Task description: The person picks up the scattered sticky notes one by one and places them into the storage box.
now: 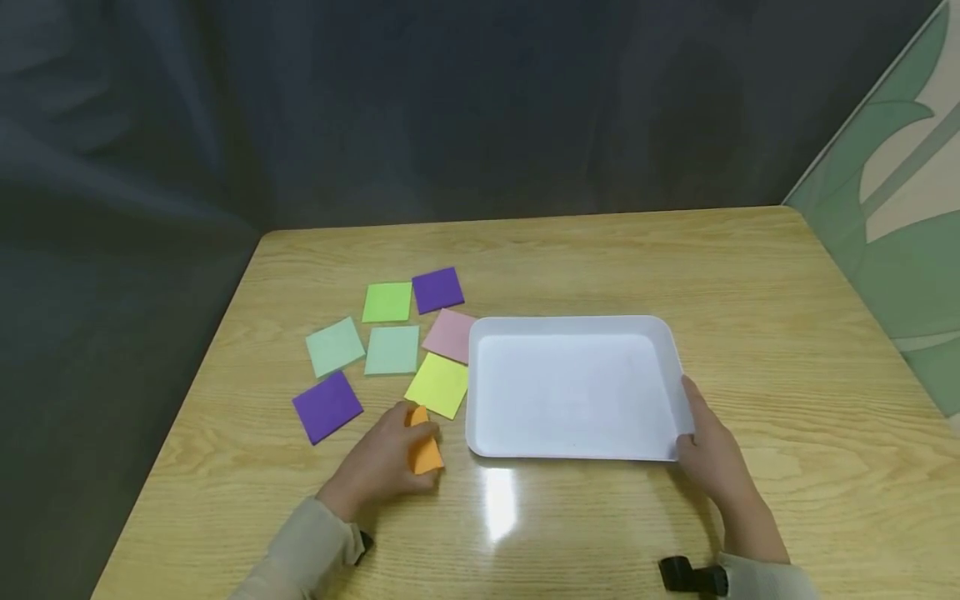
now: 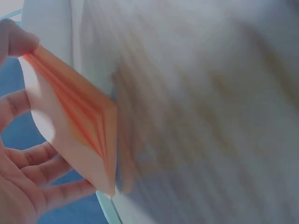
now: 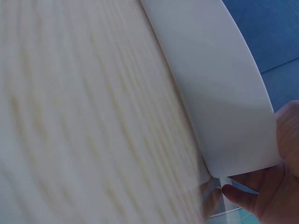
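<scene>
My left hand [image 1: 381, 460] pinches an orange pad of sticky notes [image 1: 426, 452] between thumb and fingers, just left of the white tray. Seen from the left wrist, the orange pad [image 2: 77, 123] stands on edge and its layers fan apart slightly. My right hand [image 1: 711, 454] grips the near right corner of the shallow white tray [image 1: 577, 387]. In the right wrist view the tray's outer wall [image 3: 215, 84] shows, with fingers [image 3: 240, 198] at its corner. Nothing lies in the tray.
Left of the tray lie square notes: yellow [image 1: 438, 385], pink [image 1: 451, 336], two pale green [image 1: 392, 350], bright green [image 1: 387, 302] and two purple [image 1: 327, 407]. They rest on a wooden table [image 1: 787, 333]. A dark curtain [image 1: 487, 108] hangs behind it.
</scene>
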`<state>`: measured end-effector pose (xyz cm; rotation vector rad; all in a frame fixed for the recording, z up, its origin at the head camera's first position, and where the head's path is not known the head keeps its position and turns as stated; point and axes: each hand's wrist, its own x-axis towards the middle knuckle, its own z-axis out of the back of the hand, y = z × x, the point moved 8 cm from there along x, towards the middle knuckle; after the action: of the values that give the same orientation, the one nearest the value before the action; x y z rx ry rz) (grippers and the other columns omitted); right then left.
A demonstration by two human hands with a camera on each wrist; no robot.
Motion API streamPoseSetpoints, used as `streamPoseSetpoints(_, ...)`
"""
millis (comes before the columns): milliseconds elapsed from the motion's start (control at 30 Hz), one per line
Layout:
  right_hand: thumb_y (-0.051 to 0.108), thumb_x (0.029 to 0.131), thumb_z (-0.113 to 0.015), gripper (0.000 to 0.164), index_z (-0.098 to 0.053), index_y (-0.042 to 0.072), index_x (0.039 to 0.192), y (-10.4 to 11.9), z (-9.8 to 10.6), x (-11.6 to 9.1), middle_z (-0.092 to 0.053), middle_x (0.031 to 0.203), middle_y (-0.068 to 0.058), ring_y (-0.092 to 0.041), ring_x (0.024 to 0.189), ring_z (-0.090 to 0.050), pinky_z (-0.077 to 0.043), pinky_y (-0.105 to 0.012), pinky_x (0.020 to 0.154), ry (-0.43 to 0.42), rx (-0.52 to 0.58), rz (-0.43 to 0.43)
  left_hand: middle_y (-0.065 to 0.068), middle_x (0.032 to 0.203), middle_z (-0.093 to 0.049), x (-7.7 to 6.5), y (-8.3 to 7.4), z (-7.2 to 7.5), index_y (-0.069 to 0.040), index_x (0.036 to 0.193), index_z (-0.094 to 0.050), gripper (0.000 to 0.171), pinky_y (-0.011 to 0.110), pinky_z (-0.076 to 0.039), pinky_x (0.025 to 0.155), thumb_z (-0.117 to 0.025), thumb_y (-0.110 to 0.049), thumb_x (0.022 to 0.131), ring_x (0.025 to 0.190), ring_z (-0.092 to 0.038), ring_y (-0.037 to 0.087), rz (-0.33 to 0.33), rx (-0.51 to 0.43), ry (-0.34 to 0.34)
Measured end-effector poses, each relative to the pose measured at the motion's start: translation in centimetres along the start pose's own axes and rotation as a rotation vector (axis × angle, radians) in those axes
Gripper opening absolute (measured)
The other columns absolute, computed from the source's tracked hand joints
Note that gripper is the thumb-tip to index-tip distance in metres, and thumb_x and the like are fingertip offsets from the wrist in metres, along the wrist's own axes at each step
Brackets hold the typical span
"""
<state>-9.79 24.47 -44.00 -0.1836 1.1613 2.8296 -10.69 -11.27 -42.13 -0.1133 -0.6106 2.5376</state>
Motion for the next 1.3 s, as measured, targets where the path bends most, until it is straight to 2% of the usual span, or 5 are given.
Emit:
streamPoseSetpoints(333,-0.010,0.073,-0.030,0.073,0.000,0.004,0.137,0.1,0.1,0.1,-0.015,0.135,-0.037,-0.050,0.121,-0.015,-0.024,-0.066,0.092,-0.020,-0.017,0.016,0.019,0.115,-0.044,1.3,-1.9,1.6,-0.016,0.104,-0.060,0.045,0.040,-0.046,0.072,-0.067,-0.036,0.064,0.094,-0.043,0.024,-0.048,0.001,-0.059)
streamPoseSetpoints(567,-0.011,0.072,-0.031,0.074,0.000,0.005,0.137,0.1,0.2,0.1,-0.015,0.136,-0.036,-0.049,0.121,-0.014,-0.024,-0.066,0.092,-0.025,-0.011,0.015,0.018,0.116,-0.044,3.4,-3.5,2.7,-0.015,0.105,-0.059,0.045,0.041,-0.046,0.077,-0.067,-0.031,0.064,0.096,-0.044,0.025,-0.155,0.015,-0.065)
streamPoseSetpoints(800,-0.011,0.072,-0.031,0.074,0.000,0.005,0.137,0.1,0.1,0.1,-0.014,0.137,-0.036,-0.049,0.122,-0.013,-0.022,-0.066,0.093,-0.023,-0.004,0.009,0.015,0.114,-0.044,6.1,-5.6,3.2,-0.013,0.106,-0.058,0.044,0.037,-0.045,0.078,-0.063,-0.032,0.066,0.094,-0.042,0.022,-0.263,0.048,-0.047)
streamPoseSetpoints(1067,-0.011,0.072,-0.031,0.074,-0.001,0.006,0.138,0.0,0.0,0.1,-0.015,0.137,-0.036,-0.049,0.121,-0.014,-0.023,-0.066,0.093,-0.024,-0.008,0.017,0.017,0.110,-0.044,8.8,-8.2,2.3,-0.013,0.105,-0.059,0.043,0.037,-0.042,0.080,-0.062,-0.031,0.066,0.094,-0.041,0.024,-0.404,0.063,-0.013)
streamPoseSetpoints(1300,-0.011,0.073,-0.032,0.074,0.000,0.006,0.138,-0.1,0.1,-0.1,-0.016,0.136,-0.037,-0.050,0.120,-0.016,-0.025,-0.066,0.092,-0.020,-0.021,-0.006,0.014,0.102,-0.043,10.6,-10.0,0.3,-0.014,0.103,-0.058,0.042,0.033,-0.041,0.076,-0.062,-0.029,0.063,0.088,-0.041,0.022,-0.501,0.092,0.053)
